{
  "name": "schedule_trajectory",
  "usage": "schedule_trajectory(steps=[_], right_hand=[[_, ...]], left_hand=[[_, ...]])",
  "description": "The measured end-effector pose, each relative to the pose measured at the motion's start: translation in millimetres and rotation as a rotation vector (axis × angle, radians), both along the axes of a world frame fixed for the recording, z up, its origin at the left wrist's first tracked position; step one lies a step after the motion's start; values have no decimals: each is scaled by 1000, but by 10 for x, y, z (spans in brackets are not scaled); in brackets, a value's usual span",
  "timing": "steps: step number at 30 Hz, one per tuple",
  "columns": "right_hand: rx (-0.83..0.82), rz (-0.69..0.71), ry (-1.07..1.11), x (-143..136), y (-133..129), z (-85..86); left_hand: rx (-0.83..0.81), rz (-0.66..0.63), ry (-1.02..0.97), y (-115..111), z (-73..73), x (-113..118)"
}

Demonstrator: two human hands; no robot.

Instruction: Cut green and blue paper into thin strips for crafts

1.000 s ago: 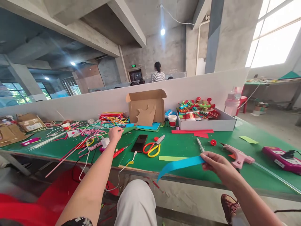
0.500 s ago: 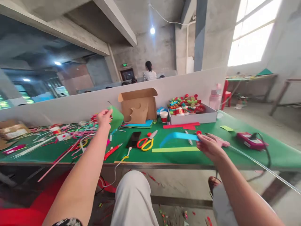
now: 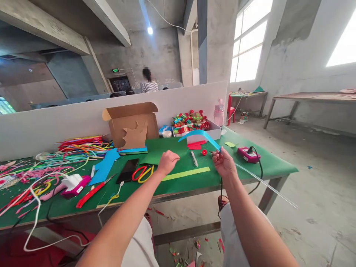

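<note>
Fingers of the L hand [image 3: 167,163] are closed narrow, tips together at the near edge of the green sheet [image 3: 162,146]; can't tell how much of the sheet lies on the table [image 3: 274,165] & how much is lifted. R hand [image 3: 224,162] pinches one end of the blue strip [image 3: 200,133]; strip arches up & L from the fingers, free end in the air, passing in front of the open box [image 3: 213,134] w/ its pile of red & green pieces [image 3: 191,120].

Scissors [image 3: 143,175] lie L of the L hand, red & yellow handles showing, blades hidden; phone [image 3: 128,170] is just beside them; further L, blue paper [image 3: 105,165] & a red-handled tool [image 3: 94,191], its pointed end toward the phone. Lime strip [image 3: 189,173] lies along the near side of the table, btwn the hands, its L end by the L wrist; behind it, a white pen-like item [image 3: 194,158] & small red ring [image 3: 204,152]; red strips [image 3: 197,145] sit in front of the open box.

Clear rod [image 3: 267,183] runs from behind the R wrist past the table edge; magenta power strip [image 3: 248,154] is R of the R hand. Cardboard box [image 3: 133,129] stands open near the back partition [image 3: 69,120]; bundled coloured stems [image 3: 80,146] lie to its L. Beyond the partition, a person in a striped top [image 3: 149,86].
</note>
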State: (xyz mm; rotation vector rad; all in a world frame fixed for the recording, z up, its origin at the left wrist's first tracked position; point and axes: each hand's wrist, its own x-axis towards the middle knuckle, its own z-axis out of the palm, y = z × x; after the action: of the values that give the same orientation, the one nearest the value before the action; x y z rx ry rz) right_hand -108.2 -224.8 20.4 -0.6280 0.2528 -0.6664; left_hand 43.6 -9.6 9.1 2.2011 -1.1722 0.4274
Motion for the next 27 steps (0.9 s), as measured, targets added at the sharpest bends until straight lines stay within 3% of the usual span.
schedule_trajectory(steps=[3, 6, 14, 19, 23, 27], right_hand=[[-3, -11, 0, -19, -43, -23], [-13, -8, -1, -46, -76, -30], [-175, 162, 17, -104, 134, -53], [-417, 364, 88, -119, 425, -39], [-551, 363, 131, -80, 519, -35], [-618, 275, 154, -44, 499, -39]], left_hand=[[123, -66, 36, -95, -199, -156], [153, -114, 97, -81, -216, -217], [-195, -79, 419, 380, 91, -226], [-522, -396, 1087, 648, 262, -347], [-393, -571, 1368, 726, 333, -488], [-277, -562, 1415, 713, 301, -597]])
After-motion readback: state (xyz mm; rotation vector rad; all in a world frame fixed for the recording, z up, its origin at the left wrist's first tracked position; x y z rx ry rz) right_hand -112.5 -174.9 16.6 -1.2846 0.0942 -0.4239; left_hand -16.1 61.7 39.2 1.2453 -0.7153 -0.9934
